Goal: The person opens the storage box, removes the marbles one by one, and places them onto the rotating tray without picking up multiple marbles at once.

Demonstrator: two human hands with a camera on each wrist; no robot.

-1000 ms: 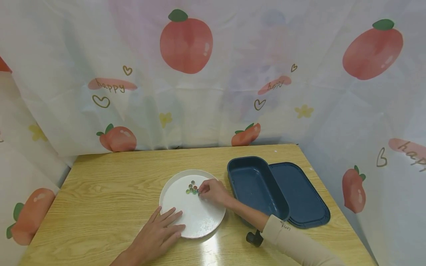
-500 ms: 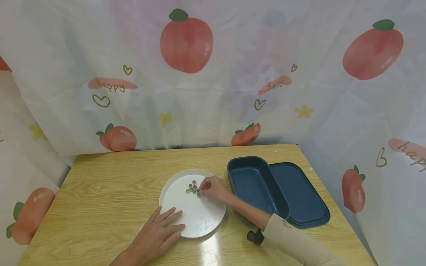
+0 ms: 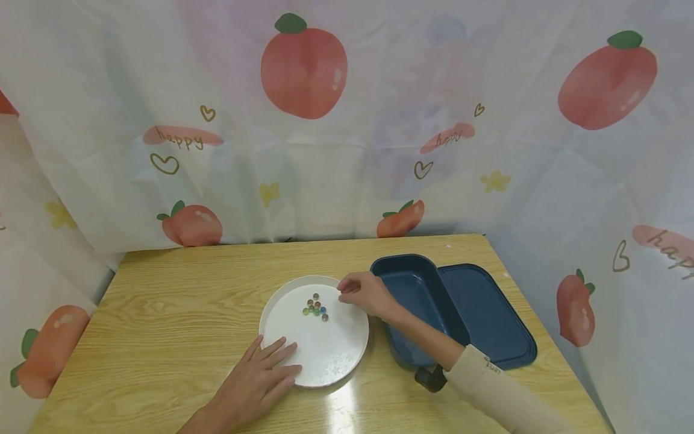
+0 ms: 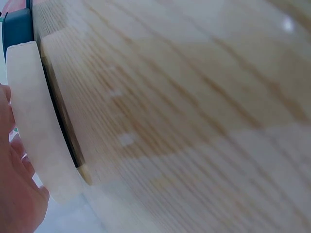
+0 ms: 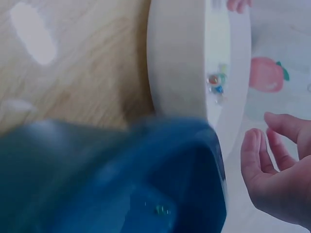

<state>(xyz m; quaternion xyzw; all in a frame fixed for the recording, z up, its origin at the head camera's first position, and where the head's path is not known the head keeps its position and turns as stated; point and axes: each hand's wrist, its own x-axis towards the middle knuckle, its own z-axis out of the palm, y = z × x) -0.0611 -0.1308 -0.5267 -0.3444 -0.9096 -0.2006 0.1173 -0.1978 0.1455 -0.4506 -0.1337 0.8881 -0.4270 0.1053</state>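
Observation:
A round white plate (image 3: 325,355) with a raised rim lies on the wooden table. Several glass marbles (image 3: 317,307) form a small cluster on it, among them blue, green and reddish ones. My left hand (image 3: 260,380) rests with spread fingers on the plate's near left edge; in the left wrist view the fingers (image 4: 19,155) lie along its outer wall. Over the plate's right rim hovers my right hand (image 3: 371,295), apart from the marbles. Its fingers (image 5: 250,150) are loosely bent in the right wrist view, with a gap to the thumb and nothing visible between.
A deep dark-blue rectangular box (image 3: 403,349) stands right of the plate, partly beneath my right forearm. Small greenish glints (image 5: 161,209) show inside it. Its flat blue lid (image 3: 488,313) lies farther right. A fruit-printed curtain (image 3: 347,181) hangs behind the table (image 3: 179,301).
My right hand has left a brownish marble at the near right of the cluster and moved right and slightly back toward the box. The left hand has stayed in place.

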